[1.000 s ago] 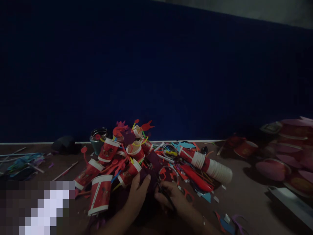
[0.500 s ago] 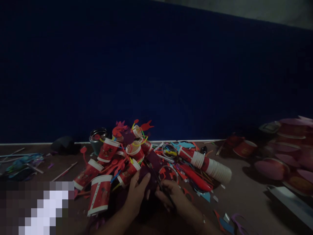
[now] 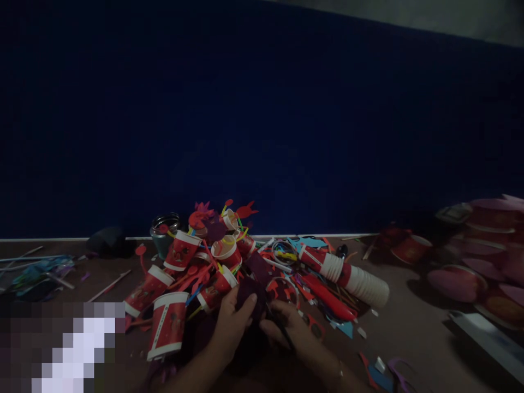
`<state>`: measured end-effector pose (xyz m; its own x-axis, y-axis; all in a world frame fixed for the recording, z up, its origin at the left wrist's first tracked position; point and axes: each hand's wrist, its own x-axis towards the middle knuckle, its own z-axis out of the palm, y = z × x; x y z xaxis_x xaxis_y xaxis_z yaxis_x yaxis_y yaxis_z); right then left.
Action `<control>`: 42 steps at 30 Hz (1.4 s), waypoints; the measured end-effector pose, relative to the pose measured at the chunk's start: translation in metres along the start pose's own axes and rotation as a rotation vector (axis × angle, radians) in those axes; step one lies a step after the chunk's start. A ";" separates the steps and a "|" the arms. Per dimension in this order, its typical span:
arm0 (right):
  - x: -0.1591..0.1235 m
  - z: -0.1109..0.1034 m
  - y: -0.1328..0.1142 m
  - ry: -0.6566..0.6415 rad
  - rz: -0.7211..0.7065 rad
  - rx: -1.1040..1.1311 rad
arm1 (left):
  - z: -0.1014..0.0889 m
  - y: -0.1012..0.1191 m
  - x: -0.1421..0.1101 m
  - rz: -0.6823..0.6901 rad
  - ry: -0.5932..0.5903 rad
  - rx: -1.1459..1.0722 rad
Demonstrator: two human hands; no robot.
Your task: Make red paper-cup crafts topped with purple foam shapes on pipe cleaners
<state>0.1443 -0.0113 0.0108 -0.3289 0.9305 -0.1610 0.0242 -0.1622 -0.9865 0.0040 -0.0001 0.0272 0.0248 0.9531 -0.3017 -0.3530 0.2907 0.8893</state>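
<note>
Between the thumb and fingers of my left hand [image 3: 231, 322] is a dark purple sheet [image 3: 249, 290], with its lower part lost in shadow. My right hand [image 3: 292, 325] is closed round dark-handled scissors [image 3: 285, 332]. The blades lie beside the sheet's right edge, too dark to show how far apart they are. Close by on the left, a red-and-white paper cup [image 3: 168, 325] stands in front of a heap of similar cups with coloured straws and red cut-outs. One tilted paper cup [image 3: 215, 289] lies just behind my left hand.
Stacked paper cups [image 3: 362, 284] lie on their side at the right, behind scraps and a red strip [image 3: 329, 297]. A metal-rimmed jar [image 3: 160, 243] stands at the back left. The dark blue partition [image 3: 262, 120] rises behind the table. More decorated cups [image 3: 454, 281] crowd the far right.
My left hand and the purple sheet have shifted slightly to the right. The scissor blades show less against the sheet. Both hands keep their hold.
</note>
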 end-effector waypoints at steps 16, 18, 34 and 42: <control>0.001 0.002 -0.008 0.019 0.004 -0.071 | -0.002 -0.005 0.005 0.043 -0.087 0.030; 0.001 0.002 -0.009 0.018 -0.003 -0.068 | -0.001 -0.006 0.004 0.005 -0.094 -0.047; 0.001 -0.002 0.000 0.018 -0.043 -0.035 | -0.004 -0.010 0.007 0.084 -0.074 0.154; -0.001 -0.001 -0.008 0.051 0.030 -0.072 | -0.004 -0.008 0.006 0.117 -0.089 0.144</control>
<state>0.1458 -0.0106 0.0193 -0.2782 0.9414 -0.1905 0.1015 -0.1684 -0.9805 0.0035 0.0031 0.0171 0.0759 0.9829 -0.1677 -0.2211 0.1806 0.9584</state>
